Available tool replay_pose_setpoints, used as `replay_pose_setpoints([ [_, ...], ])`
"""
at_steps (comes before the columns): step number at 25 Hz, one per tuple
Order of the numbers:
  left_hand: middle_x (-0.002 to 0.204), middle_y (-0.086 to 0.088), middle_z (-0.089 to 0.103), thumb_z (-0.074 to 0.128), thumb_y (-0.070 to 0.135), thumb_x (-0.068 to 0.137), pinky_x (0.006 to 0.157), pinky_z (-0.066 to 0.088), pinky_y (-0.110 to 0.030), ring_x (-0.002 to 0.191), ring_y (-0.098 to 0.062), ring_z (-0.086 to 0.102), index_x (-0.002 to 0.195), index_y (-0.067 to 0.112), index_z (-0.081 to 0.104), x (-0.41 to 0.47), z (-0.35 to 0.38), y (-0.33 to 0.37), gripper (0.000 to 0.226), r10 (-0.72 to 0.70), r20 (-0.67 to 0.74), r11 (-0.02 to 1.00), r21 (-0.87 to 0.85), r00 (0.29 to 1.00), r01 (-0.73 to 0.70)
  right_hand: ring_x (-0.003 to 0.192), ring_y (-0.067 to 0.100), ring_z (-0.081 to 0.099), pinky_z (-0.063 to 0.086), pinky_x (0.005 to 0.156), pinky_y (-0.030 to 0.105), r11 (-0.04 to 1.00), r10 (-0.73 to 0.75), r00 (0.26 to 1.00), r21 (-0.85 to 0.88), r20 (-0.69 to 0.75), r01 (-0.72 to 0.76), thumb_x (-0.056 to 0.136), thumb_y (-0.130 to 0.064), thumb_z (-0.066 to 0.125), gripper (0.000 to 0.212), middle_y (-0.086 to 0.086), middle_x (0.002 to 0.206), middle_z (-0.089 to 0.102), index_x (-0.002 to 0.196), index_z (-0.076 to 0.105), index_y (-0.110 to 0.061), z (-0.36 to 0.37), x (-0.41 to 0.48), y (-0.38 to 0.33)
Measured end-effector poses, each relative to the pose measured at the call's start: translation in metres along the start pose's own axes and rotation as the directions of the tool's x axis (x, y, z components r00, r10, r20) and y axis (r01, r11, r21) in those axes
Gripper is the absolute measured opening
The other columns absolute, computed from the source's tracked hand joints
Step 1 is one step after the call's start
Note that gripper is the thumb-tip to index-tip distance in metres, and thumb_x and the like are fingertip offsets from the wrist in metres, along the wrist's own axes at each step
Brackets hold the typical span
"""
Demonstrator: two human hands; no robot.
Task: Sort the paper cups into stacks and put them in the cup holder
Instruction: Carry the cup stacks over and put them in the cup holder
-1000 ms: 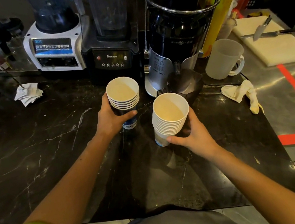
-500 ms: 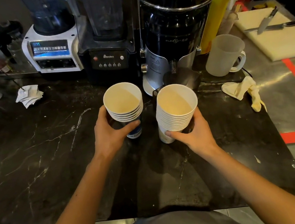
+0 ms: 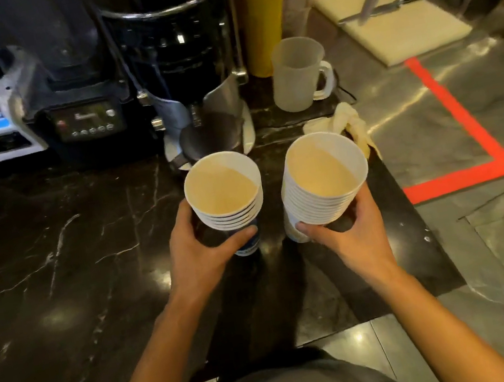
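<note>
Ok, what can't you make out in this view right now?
Head view only.
Cup holder: nowhere in frame.
Left stack: lower cups and blue print mostly covered by the left hand.
Right stack: base partly behind the right hand.
Black blender: jar cut off by top edge; panel text blurred.

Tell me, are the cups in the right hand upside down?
No, they are mouth up. The right stack, gripped by the right hand, shows its open rim and tan inside to the camera.

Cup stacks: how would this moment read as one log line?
left hand: holds shorter stack; right hand: holds taller stack; cup holder: not seen
</note>
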State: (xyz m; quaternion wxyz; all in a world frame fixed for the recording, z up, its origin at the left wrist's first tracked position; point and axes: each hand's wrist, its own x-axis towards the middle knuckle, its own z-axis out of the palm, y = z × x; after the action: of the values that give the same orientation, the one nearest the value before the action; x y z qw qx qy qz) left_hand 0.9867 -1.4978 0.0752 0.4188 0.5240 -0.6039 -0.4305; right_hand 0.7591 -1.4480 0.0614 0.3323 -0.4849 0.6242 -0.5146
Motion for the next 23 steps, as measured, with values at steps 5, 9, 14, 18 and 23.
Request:
replay_pose_setpoints([
  [5, 0.123, 0.028, 0.054, 0.088, 0.053, 0.052, 0.102, 0.042, -0.019, 0.119, 0.01, 0.051, 0.13, 0.037, 0.044, -0.004, 0.047, 0.019, 0.091, 0.048, 0.196, 0.998, -0.043, 0.979, -0.041, 0.117, -0.009, 0.051, 0.04, 0.09, 0.004, 1.0, 0.011, 0.969, -0.017, -0.246, -0.016, 0.061, -0.018, 0.093, 0.087, -0.019, 0.127, 0.056, 0.134, 0.045, -0.018, -0.046, -0.037, 0.004],
  [9, 0.124, 0.024, 0.054, 0.084, 0.042, 0.052, 0.105, 0.04, -0.02, 0.121, 0.006, 0.049, 0.135, 0.026, 0.045, -0.01, 0.073, 0.027, 0.092, 0.092, 0.305, 0.994, -0.081, 0.948, -0.07, 0.117, -0.01, 0.051, 0.039, 0.095, 0.007, 0.998, 0.022, 0.912, -0.047, -0.409, -0.045, 0.06, -0.022, 0.091, 0.087, -0.02, 0.126, 0.054, 0.133, 0.044, -0.018, -0.06, -0.077, -0.001],
  [14, 0.124, 0.016, 0.06, 0.089, 0.048, 0.048, 0.101, 0.046, -0.021, 0.119, 0.003, 0.055, 0.131, 0.023, 0.051, -0.03, 0.121, 0.032, 0.095, 0.155, 0.493, 0.983, -0.161, 0.856, -0.085, 0.12, 0.002, 0.054, 0.044, 0.098, 0.016, 0.987, 0.086, 0.787, -0.053, -0.61, -0.149, 0.061, -0.03, 0.091, 0.088, -0.009, 0.129, 0.058, 0.135, 0.046, -0.016, -0.089, -0.151, -0.004],
  [18, 0.123, 0.015, 0.063, 0.092, 0.033, 0.054, 0.098, 0.049, -0.022, 0.119, -0.002, 0.058, 0.128, 0.029, 0.052, -0.061, 0.166, 0.047, 0.084, 0.207, 0.642, 0.974, -0.206, 0.739, -0.094, 0.117, 0.001, 0.057, 0.045, 0.099, 0.02, 0.972, 0.124, 0.649, -0.04, -0.751, -0.231, 0.059, -0.032, 0.093, 0.089, -0.013, 0.124, 0.06, 0.133, 0.047, -0.015, -0.122, -0.207, -0.007],
  [23, 0.125, 0.011, 0.062, 0.09, 0.018, 0.058, 0.095, 0.047, -0.016, 0.119, -0.002, 0.058, 0.135, 0.016, 0.049, -0.105, 0.25, 0.083, 0.087, 0.273, 0.779, 0.96, -0.26, 0.565, -0.105, 0.119, -0.002, 0.054, 0.043, 0.101, 0.019, 0.96, 0.164, 0.466, 0.031, -0.869, -0.28, 0.061, -0.026, 0.086, 0.087, -0.02, 0.126, 0.055, 0.136, 0.043, -0.02, -0.177, -0.26, 0.014],
])
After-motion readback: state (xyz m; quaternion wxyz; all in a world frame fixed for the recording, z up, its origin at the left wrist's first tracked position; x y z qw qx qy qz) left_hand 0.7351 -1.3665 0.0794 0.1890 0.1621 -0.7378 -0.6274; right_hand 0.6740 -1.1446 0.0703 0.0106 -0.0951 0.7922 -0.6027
